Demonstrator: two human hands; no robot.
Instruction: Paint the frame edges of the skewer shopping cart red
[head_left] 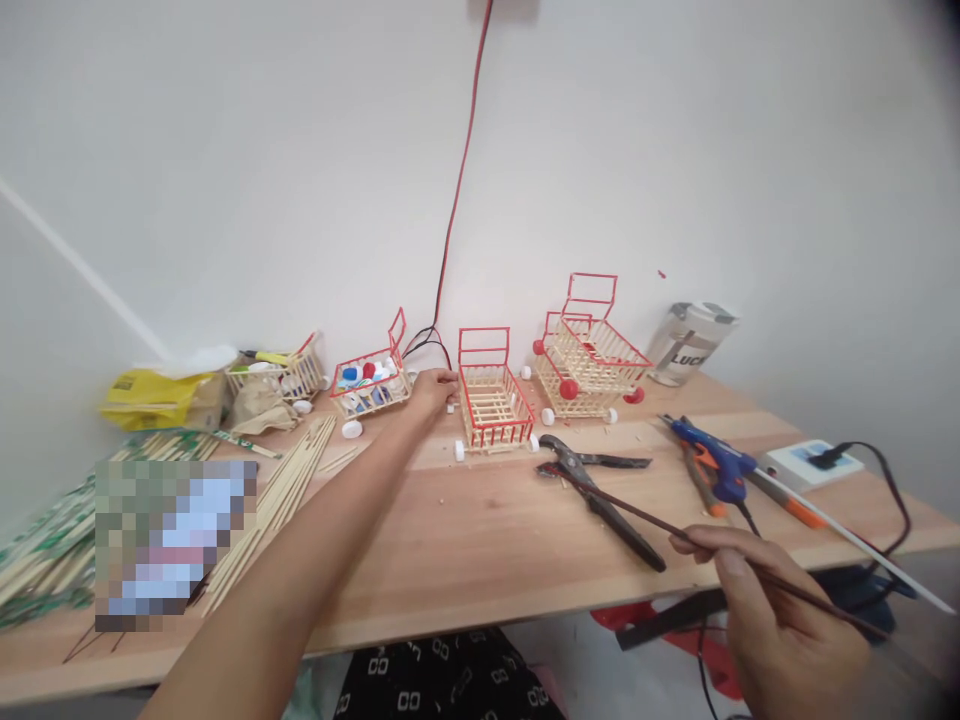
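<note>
My left hand (436, 390) reaches to the back of the table, its fingers closed at the left rear side of a small stick cart (495, 405) with red rims and white wheels. Whether it grips the cart cannot be made out. At the lower right, my right hand (772, 600) is closed on a thin dark brush (637, 512). The brush's tip lies over black-handled pliers (600, 500) on the table.
Stacked carts (589, 360) stand at the back right, near a clear jar (690, 340). A blue glue gun (712, 455) and a power strip (814, 463) lie right. A cart of caps (371, 385), loose sticks (289, 480) and a yellow bag (154, 398) are left.
</note>
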